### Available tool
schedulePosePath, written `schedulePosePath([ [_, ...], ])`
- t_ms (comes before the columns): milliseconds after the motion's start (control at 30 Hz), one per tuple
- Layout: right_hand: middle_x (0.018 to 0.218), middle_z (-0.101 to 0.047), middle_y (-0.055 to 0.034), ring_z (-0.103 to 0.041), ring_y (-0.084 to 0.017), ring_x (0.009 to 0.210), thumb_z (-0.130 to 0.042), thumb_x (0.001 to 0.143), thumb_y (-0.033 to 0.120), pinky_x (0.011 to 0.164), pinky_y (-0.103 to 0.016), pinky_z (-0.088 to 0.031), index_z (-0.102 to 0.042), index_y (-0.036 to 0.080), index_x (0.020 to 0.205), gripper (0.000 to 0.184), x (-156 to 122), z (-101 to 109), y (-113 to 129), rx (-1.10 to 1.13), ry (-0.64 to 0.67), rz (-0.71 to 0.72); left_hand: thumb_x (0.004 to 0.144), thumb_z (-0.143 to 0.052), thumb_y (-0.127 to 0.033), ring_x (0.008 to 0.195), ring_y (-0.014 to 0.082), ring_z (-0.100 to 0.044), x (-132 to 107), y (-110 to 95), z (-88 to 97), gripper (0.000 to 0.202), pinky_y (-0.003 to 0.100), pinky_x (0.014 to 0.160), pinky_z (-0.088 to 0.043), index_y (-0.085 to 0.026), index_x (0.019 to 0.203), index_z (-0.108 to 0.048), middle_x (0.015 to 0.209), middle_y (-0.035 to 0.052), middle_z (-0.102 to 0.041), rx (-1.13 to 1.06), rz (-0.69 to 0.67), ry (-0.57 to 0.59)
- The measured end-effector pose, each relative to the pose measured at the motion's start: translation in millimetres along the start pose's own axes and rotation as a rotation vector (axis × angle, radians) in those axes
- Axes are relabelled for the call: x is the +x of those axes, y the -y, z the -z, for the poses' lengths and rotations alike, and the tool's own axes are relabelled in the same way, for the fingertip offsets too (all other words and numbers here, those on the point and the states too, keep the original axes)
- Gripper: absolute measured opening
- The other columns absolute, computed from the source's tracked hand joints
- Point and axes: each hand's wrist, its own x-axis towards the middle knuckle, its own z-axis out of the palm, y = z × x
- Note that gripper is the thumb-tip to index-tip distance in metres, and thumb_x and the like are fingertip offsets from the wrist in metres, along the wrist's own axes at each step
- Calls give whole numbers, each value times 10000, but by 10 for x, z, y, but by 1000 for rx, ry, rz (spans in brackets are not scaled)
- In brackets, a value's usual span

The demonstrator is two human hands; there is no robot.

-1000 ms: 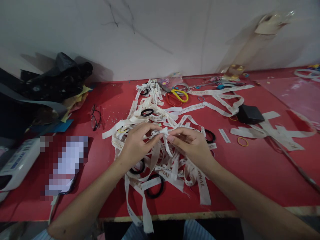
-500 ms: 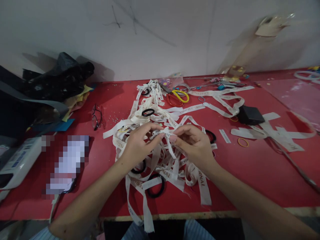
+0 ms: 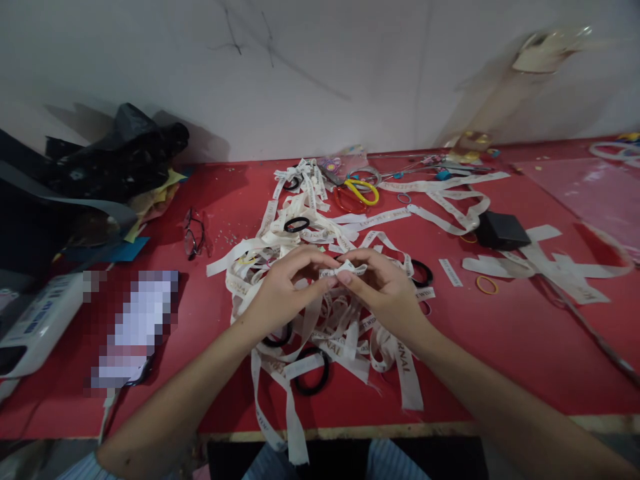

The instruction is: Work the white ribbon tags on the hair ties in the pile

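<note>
A short piece of white printed ribbon (image 3: 351, 267) is pinched between my two hands, partly hidden by the fingers. My left hand (image 3: 295, 280) is closed on its left part, thumb against fingertips. From the other side my right hand (image 3: 383, 283) grips it, with the thumb pressed on top. Beneath both hands spreads a tangled heap of printed ribbon (image 3: 335, 347). Black hair ties lie in and around the heap, one (image 3: 313, 371) near the front and another (image 3: 297, 225) behind my hands.
Yellow-handled scissors (image 3: 361, 191) lie behind the heap. To the left are a phone (image 3: 137, 327) on a cable, eyeglasses (image 3: 194, 233) and a black plastic bag (image 3: 125, 153). A black block (image 3: 501, 231) sits on ribbon strips at right, near a yellow rubber band (image 3: 487, 285).
My fingertips have drawn closer together around the ribbon. Its tail, which hung down between my hands, no longer shows there. The things on the table have stayed put.
</note>
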Motion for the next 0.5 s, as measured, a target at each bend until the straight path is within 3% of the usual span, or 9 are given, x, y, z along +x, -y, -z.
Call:
schedulePosePath([
  [100, 839, -666, -22, -589, -131, 637, -695, 819, 410, 588, -255, -481, -640, 217, 963, 248, 7, -4, 0, 19, 1, -61, 881, -621, -267, 872, 136, -620, 11, 35, 22, 133, 246, 779, -496, -182, 975, -661, 941, 36, -655, -154, 110, 33],
  [200, 650, -642, 11, -594, -126, 569, -687, 822, 419, 539, -231, -458, -614, 202, 954, 265, 11, -11, 7, 81, 40, -131, 869, -634, -243, 863, 130, -633, 20, 53, 39, 108, 240, 781, -506, -170, 947, -654, 926, 31, -661, -160, 119, 43],
  [267, 596, -635, 22, -562, -107, 518, -670, 838, 426, 493, -210, -413, -604, 198, 931, 255, 14, -8, 13, 82, 66, -151, 877, -618, -214, 858, 128, -636, 18, 52, 46, 86, 245, 782, -509, -174, 945, -652, 919, 31, -663, -66, 48, 12],
  [433, 588, -637, 27, -551, -94, 508, -675, 833, 441, 485, -199, -388, -596, 194, 892, 265, 30, 9, 9, 150, 114, -190, 870, -577, -83, 910, 142, -616, 3, 23, 49, 188, 285, 855, -485, -205, 986, -661, 939, 35, -668, 358, -384, -81],
  [500, 584, -626, 33, -534, -87, 492, -676, 829, 453, 473, -197, -374, -594, 195, 907, 281, 33, 9, 7, 182, 98, -206, 875, -575, -97, 922, 141, -607, 5, 21, 47, 204, 278, 853, -488, -201, 1035, -646, 991, 49, -648, 356, -351, -92],
])
